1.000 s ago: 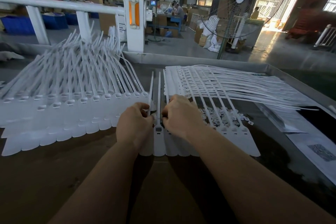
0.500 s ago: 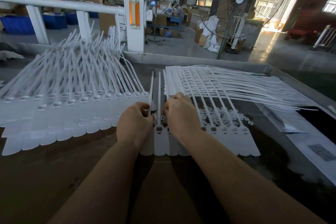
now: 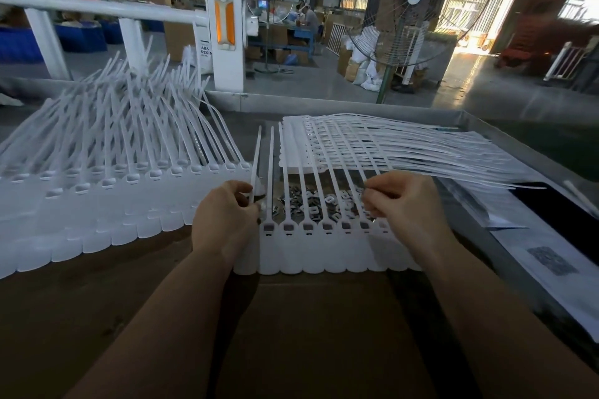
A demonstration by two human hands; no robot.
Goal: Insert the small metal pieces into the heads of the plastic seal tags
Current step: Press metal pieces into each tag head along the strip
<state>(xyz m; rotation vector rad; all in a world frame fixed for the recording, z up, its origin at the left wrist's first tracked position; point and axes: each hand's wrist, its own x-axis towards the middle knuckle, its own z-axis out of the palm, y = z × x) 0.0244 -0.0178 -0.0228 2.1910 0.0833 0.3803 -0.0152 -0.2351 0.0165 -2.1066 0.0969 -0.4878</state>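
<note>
Left hand [image 3: 227, 220] is pinching a tag strap [image 3: 255, 168]; right hand [image 3: 400, 204], fingers curling over the metal pieces [image 3: 319, 204], grasp unclear, is risking scattering them.

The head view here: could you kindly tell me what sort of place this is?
Most likely a factory assembly hall: rows of white plastic seal tags on the bench, a large wire-caged pedestal fan, and stacked brown cardboard boxes on a concrete floor.
</note>
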